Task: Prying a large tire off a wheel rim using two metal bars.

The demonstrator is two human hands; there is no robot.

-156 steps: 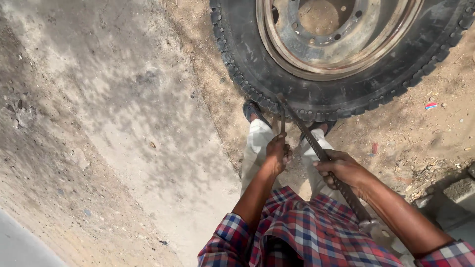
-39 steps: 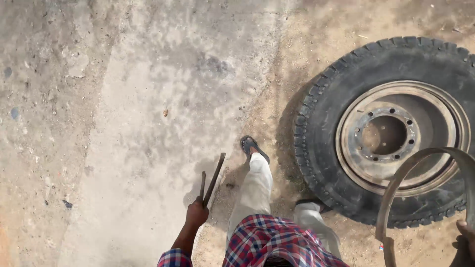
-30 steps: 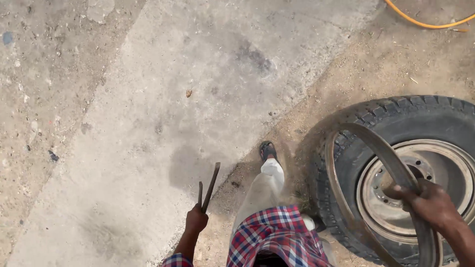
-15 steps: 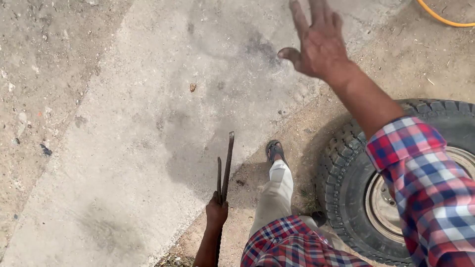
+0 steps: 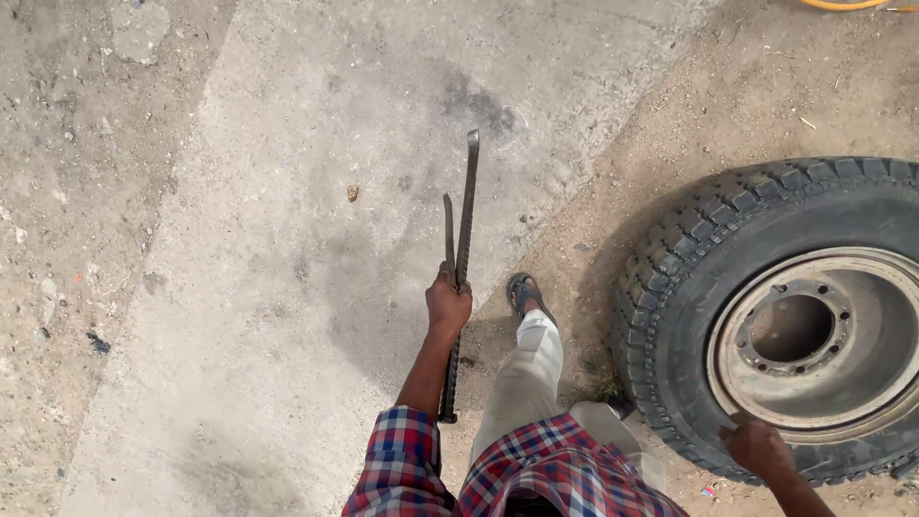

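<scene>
My left hand [image 5: 448,302] is closed around two dark metal tyre irons [image 5: 463,211], holding them out over the concrete with their tips pointing away from me. A large black truck tyre [image 5: 670,287] on a worn metal rim [image 5: 814,330] lies flat on the dirt at the right. My right hand [image 5: 758,448] rests on the near sidewall of the tyre by the rim's edge, fingers bent; it holds nothing that I can see. My plaid sleeves and pale trousers fill the bottom middle.
My sandalled foot [image 5: 525,290] stands on the dirt just left of the tyre. A pale concrete slab [image 5: 287,287] runs diagonally through the middle, rough gravelly ground [image 5: 67,239] lies at the left. A yellow hose [image 5: 842,5] shows at the top right edge.
The metal ring that my right hand lifted off the tyre is gone from view. That hand swung up and away, then came down onto the tyre. My left hand raised the irons higher.
</scene>
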